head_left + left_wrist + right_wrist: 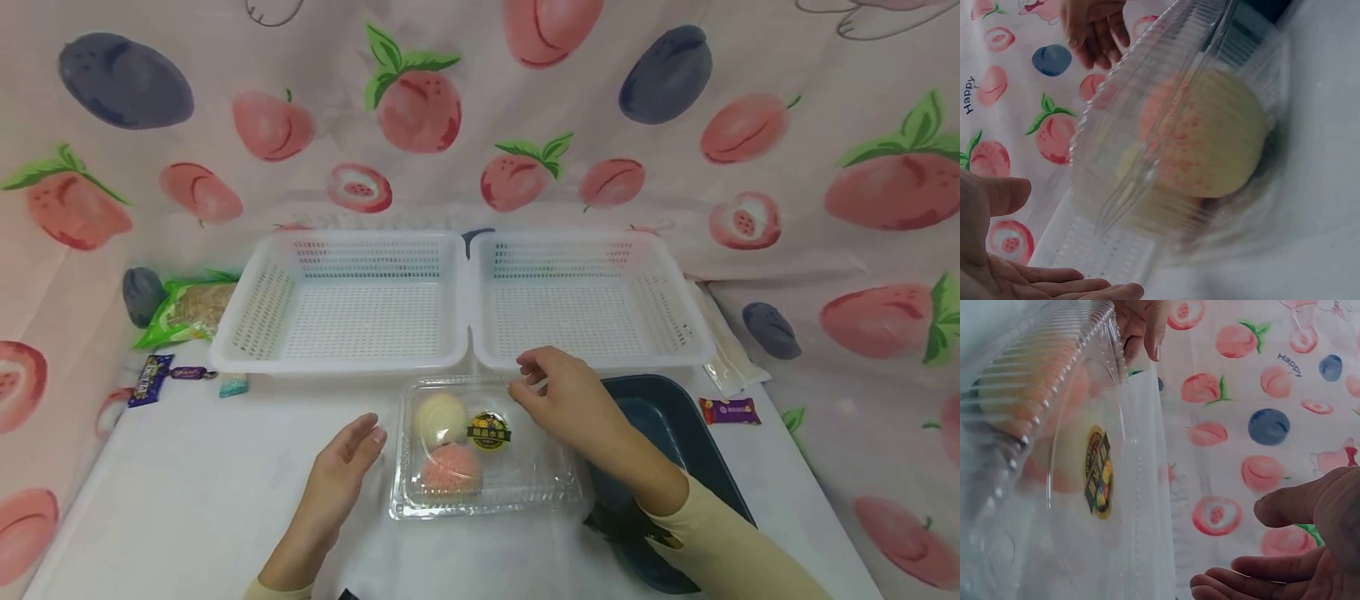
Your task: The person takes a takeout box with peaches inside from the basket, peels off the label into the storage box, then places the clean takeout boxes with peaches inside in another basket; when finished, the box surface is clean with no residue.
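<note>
A clear plastic clamshell box (525,479) with its lid down lies on the white table. Through the lid show a pale yellow round piece (440,419) and a pink one (452,468); in the left wrist view they look like peaches. The lid carries a black and gold label (488,431). My left hand (337,475) is just left of the box, fingers relaxed and holding nothing. Over the lid's right part hovers my right hand (573,412), its fingers loosely bent around nothing. In the right wrist view that hand (1310,550) appears apart from the box.
Two white perforated baskets (341,365) (592,361) stand side by side behind the box. A dark blue tray (660,400) lies partly beneath my right forearm. Small wrapped snacks (150,380) (729,411) lie at both sides; a green bag (191,312) leans at the back left.
</note>
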`<state>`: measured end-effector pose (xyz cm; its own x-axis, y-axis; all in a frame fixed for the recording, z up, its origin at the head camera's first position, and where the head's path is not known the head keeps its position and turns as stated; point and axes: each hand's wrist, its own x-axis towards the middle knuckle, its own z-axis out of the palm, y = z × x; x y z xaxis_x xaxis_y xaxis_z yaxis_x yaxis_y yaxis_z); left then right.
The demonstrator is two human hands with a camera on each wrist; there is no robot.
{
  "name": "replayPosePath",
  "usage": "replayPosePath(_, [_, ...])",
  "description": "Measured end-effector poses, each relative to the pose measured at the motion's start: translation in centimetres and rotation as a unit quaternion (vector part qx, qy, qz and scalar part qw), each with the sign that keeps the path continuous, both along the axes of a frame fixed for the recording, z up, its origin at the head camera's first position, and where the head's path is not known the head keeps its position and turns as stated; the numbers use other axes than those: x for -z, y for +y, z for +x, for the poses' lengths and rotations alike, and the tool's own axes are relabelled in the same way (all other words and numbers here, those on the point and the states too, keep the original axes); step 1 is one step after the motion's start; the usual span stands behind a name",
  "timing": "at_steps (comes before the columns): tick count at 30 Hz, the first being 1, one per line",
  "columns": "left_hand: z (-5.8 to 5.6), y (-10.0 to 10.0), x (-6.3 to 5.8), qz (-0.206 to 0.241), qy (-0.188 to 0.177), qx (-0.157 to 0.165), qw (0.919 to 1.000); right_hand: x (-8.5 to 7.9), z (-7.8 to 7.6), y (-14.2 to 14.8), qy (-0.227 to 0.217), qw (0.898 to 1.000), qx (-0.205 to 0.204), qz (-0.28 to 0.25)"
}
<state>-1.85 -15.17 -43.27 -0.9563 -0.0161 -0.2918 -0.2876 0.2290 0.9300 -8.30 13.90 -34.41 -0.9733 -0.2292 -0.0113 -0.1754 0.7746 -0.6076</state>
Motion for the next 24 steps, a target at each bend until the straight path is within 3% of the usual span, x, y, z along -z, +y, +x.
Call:
replayPosePath(8, [0.4, 0.8, 1.1, 0.029, 0.003, 0.013, 0.9995, 1.9, -1.1, -2.3, -0.050, 0.995, -0.045, 0.077])
replayPosePath(13, [0.6, 1.1, 1.7, 0.048, -0.008, 0.023, 0.9985, 2.8, -1.2, -3.0, -0.029, 0.989, -0.080, 0.119])
replayPosePath(19, [0.7, 1.7, 2.1, 0.080, -0.034, 0.009, 0.9962, 3.2, -1.2, -3.4, -0.012, 0.986, -0.088, 0.138])
replayPosePath(24, [0.9, 2.3, 2.2, 0.078, -0.031, 0.027, 0.9961, 3.8, -1.3, -3.8, -0.001, 0.983, -0.088, 0.160])
